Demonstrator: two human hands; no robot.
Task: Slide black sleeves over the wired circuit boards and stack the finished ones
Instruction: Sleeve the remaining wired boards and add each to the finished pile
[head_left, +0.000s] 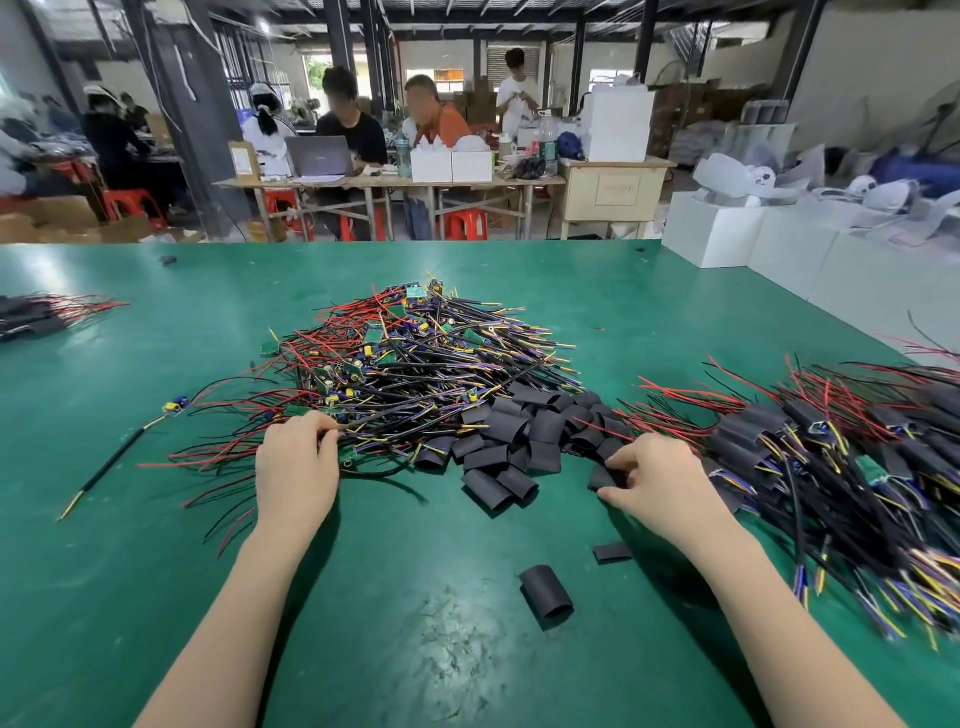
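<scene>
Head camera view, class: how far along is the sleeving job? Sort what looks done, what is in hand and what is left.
Done: a big stack of black-sleeved wired boards lies right. In hand: the left hand pinches a wire at the tangled pile of bare green circuit boards; the right hand grips one flat black sleeve. Left: that large pile and the heap of loose black sleeves.

Table top (156, 519): green, smooth, a bit shiny, scuffed. Sleeves (545, 431): black, matt. Wires (415, 364): shiny plastic coat.
</scene>
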